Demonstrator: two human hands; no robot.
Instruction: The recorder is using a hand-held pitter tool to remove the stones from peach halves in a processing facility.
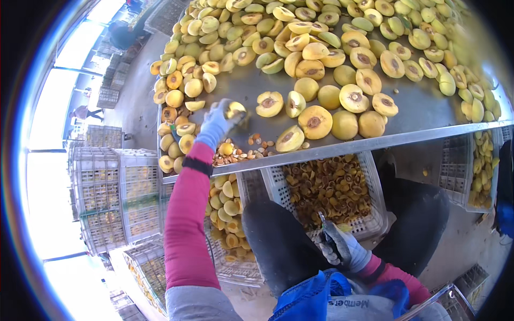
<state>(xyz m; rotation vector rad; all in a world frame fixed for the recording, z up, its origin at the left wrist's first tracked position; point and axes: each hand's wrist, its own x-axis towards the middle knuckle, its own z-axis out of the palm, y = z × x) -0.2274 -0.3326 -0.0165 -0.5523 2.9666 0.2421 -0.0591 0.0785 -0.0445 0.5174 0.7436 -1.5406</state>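
Observation:
My left hand [219, 118], in a pale glove, reaches over the metal table [241, 96]. A yellow fruit half [236, 108], likely peach, is in its fingers, slightly blurred by motion. Beside that hand, loose kernels and pit pieces [241, 155] lie along the table's front rim. Low over my lap, my right hand [341, 244] is gloved and stained dark. It grips a small hand tool [322, 218] with a metal tip; the fingers hide most of its handle. Right of my left hand sit several halved fruits, among them a cut-face-up half [315, 122] with its pit area showing.
Piled fruit halves [225, 28] cover the table's far side. A white crate [377, 200] of brown pit scraps [327, 188] stands between my knees. Another crate [241, 273] holds fruit halves [227, 208] below left. Stacked crates [96, 192] stand at left; a person [82, 112] is beyond.

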